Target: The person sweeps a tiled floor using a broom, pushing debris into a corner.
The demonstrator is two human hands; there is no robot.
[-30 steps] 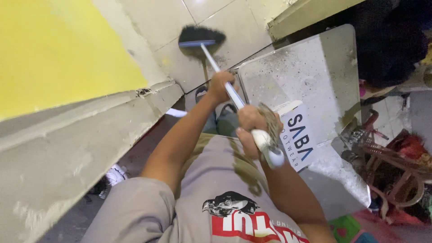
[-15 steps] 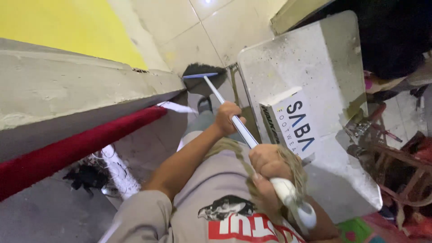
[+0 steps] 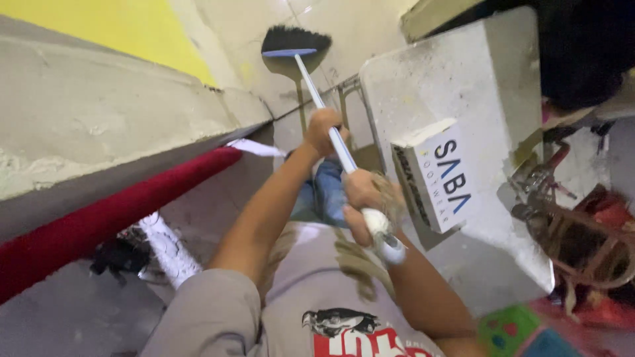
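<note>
Pale tiled floor point(image 3: 370, 26), yellow wall point(image 3: 119, 23), grey table point(image 3: 463, 73)

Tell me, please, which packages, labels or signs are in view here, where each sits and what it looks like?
Cardboard box: lies on the grey table, right of the broom handle; rectangular, white with dark printed lettering on one face, dark printed end.
Shirt print: on the person's grey shirt at the bottom edge; red and black graphic.
No screens or signs visible.

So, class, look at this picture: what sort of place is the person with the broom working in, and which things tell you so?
Probably a home or small shop's back room. A tiled floor is under a black-bristled broom, a white cardboard box sits on a dusty white table, and a red mat lies along a concrete ledge.
</note>
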